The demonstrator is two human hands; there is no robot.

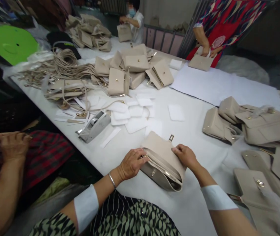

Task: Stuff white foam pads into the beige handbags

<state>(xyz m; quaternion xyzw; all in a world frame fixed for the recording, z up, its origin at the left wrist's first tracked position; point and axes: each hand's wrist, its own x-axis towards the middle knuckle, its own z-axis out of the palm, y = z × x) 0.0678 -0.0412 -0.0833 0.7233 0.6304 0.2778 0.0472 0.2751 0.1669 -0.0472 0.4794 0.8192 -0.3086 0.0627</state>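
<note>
A beige faux-leather handbag (161,162) lies on the white table (199,170) right in front of me, its flap up and its gold-edged compartments spread open. My left hand (131,164) grips the near side of the bag, with the fingers at the opening. My right hand (185,156) holds the flap side from the right. A small metal clasp tab (171,137) stands at the flap's top edge. The inside of the bag is partly hidden by my hands.
A grey tape dispenser (94,126) and white foam pads (135,121) lie just beyond the bag. Piles of beige bags (135,70) and bundled straps (63,67) fill the far table. More bags (260,127) lie to the right. Co-workers' hands (14,146) (205,50) are at the table.
</note>
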